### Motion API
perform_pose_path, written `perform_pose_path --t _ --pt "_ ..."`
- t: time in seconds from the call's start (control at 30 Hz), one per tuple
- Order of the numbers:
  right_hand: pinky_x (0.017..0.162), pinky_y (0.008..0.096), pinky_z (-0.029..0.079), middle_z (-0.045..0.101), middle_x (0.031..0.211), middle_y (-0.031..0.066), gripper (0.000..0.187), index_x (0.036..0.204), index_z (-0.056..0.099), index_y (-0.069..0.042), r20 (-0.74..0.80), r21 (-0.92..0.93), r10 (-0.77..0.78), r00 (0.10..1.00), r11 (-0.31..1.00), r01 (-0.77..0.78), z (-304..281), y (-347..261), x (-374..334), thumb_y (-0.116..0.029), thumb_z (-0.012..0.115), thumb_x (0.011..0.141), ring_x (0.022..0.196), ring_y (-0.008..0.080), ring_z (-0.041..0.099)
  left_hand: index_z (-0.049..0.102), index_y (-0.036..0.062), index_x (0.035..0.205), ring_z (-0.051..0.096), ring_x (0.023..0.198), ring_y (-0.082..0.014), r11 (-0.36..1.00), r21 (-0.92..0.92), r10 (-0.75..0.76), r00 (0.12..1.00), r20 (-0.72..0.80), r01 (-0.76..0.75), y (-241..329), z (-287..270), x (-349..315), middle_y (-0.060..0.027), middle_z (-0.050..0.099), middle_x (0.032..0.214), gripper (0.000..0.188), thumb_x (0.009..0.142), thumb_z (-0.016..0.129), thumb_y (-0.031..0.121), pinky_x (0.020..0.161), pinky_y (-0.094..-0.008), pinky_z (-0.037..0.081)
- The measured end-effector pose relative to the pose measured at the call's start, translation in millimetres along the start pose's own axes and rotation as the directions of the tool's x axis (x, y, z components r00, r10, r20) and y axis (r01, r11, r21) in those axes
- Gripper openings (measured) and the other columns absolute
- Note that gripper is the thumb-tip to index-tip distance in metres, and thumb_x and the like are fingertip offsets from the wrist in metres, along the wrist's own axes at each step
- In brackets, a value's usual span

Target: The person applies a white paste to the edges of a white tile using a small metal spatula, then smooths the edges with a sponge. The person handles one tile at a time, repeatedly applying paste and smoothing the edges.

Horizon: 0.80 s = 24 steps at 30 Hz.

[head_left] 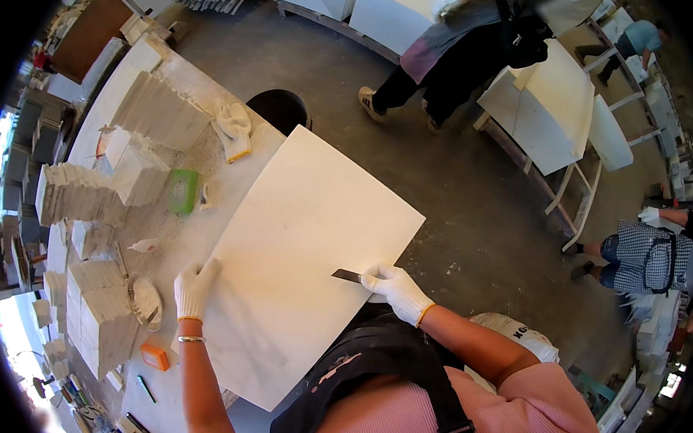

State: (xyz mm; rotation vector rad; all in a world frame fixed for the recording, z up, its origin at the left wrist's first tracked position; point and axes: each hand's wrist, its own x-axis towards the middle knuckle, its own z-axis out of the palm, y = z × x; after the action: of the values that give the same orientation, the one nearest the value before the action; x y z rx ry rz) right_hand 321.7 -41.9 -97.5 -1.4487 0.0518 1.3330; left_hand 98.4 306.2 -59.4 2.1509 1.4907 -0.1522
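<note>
A large white slab with faint grey veining [306,222] lies tilted in front of me, its lower part against my apron and its left part over the worktable. My left hand [197,289], in a white knit glove, grips the slab's left edge. At the slab's right edge my right hand [396,291], gloved the same way, pinches a dark, flat scraper blade [347,276]. The blade points left over the slab's surface; whether it touches cannot be told.
On the dusty worktable [260,144] are stacked stone tiles [162,114], a glove [233,130], a green block [182,191], an orange box [155,356] and a round dish [146,303]. A dark bucket [280,109] stands beyond. Co-workers stand among white slabs [539,109] at the right.
</note>
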Motion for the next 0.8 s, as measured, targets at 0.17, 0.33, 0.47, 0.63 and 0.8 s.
perform_pose_path --t 0.17,0.33,0.47,0.63,0.8 --pt "0.082 0.0315 0.056 0.067 0.098 0.0020 0.021 0.103 0.069 -0.005 -0.008 -0.056 -0.018 1.000 0.998 0.018 -7 10 4 -0.025 0.071 0.098 0.091 0.0125 0.064 0.074 0.0054 0.090 0.068 0.084 -0.0340 0.978 0.185 0.113 0.991 -0.069 -0.099 12 -4 -7 -0.0161 0.072 0.092 0.043 0.085 0.072 0.048 0.075 -0.0428 0.052" --pt "0.081 0.0328 0.057 0.067 0.098 0.0028 0.025 0.105 0.069 -0.005 -0.004 -0.082 0.018 1.000 0.996 -0.018 -5 0 -3 -0.029 0.071 0.097 0.092 0.0132 0.064 0.075 0.0100 0.100 0.069 0.092 -0.0345 0.947 0.224 0.280 0.934 -0.221 -0.231 38 -6 -20 -0.0133 0.071 0.110 0.034 0.086 0.073 0.041 0.083 -0.0454 0.053" --pt "0.082 0.0328 0.057 0.067 0.099 0.0035 0.027 0.108 0.067 -0.006 0.021 -0.145 0.114 0.993 0.983 -0.110 -20 -21 -9 -0.031 0.070 0.098 0.093 0.0138 0.064 0.071 0.0127 0.119 0.065 0.108 -0.0369 0.892 0.161 0.452 0.840 -0.300 -0.422 70 21 -23 -0.0171 0.067 0.124 0.040 0.088 0.072 0.037 0.091 -0.0467 0.051" --pt "0.077 0.0275 0.055 0.069 0.097 0.0030 0.018 0.105 0.068 -0.008 -0.086 -0.186 -0.104 0.991 0.979 0.087 -110 -79 -15 -0.025 0.065 0.100 0.089 0.0118 0.067 0.055 0.0166 0.144 0.043 0.139 -0.0429 0.863 0.238 0.500 0.819 -0.282 -0.445 103 83 -27 -0.0216 0.047 0.152 0.058 0.092 0.067 0.040 0.112 -0.0522 0.036" --pt "0.062 0.0216 0.048 0.068 0.084 0.0006 0.016 0.108 0.070 -0.006 -0.094 -0.381 -0.271 0.958 0.899 0.217 -164 -133 12 -0.018 0.065 0.100 0.069 0.0061 0.061 0.039 0.0199 0.157 0.023 0.152 -0.0423 0.893 0.409 0.325 0.899 -0.292 -0.190 134 125 -20 -0.0179 0.028 0.166 0.069 0.096 0.058 0.047 0.123 -0.0539 0.017"
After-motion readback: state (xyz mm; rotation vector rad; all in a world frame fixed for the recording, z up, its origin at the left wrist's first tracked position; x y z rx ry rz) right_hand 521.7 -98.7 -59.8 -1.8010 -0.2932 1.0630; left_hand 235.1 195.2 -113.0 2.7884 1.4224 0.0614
